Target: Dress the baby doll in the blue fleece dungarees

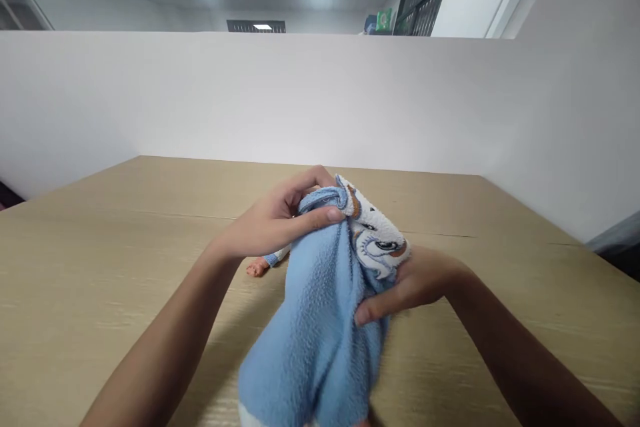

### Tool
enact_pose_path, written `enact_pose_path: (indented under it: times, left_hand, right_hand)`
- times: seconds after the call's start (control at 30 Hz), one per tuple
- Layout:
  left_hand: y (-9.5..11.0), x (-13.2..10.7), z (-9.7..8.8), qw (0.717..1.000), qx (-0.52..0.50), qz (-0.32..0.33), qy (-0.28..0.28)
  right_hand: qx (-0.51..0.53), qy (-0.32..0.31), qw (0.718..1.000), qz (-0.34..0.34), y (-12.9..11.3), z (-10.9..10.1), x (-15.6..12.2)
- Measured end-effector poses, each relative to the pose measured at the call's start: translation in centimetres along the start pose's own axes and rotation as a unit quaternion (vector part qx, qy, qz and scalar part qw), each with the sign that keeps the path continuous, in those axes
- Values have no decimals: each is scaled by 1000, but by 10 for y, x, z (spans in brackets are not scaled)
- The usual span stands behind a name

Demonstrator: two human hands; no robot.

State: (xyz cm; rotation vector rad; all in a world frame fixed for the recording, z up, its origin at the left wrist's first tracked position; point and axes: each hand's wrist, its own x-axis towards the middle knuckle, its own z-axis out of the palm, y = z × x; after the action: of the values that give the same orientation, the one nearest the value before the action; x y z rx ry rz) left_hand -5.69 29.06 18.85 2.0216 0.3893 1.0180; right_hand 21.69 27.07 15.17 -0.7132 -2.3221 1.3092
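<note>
A doll's blue plush garment (315,307), with a white embroidered animal-face part (377,233) folded over at its top right, rises between my hands above the table. My left hand (285,217) pinches the folded blue cloth at the top, thumb in front and fingers behind. Lower on the right side, my right hand (405,283) grips the garment, its thumb on the front and its fingers hidden behind the cloth. A small doll's hand (258,267) in a blue-and-white sleeve pokes out at the left. The doll's head and most of its body are hidden.
The wooden-topped table (125,240) spreads under and around my hands. A white partition (300,100) stands along its far edge, and a white wall (565,127) borders the right side. Dark objects show at both outer edges of the view.
</note>
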Motion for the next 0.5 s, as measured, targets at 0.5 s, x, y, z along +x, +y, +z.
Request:
enact_pose_path:
  times: [0.5]
  left_hand:
    - [-14, -13, -19, 970, -102, -148, -165]
  right_hand:
    - [109, -113, 987, 25, -5, -7, -9]
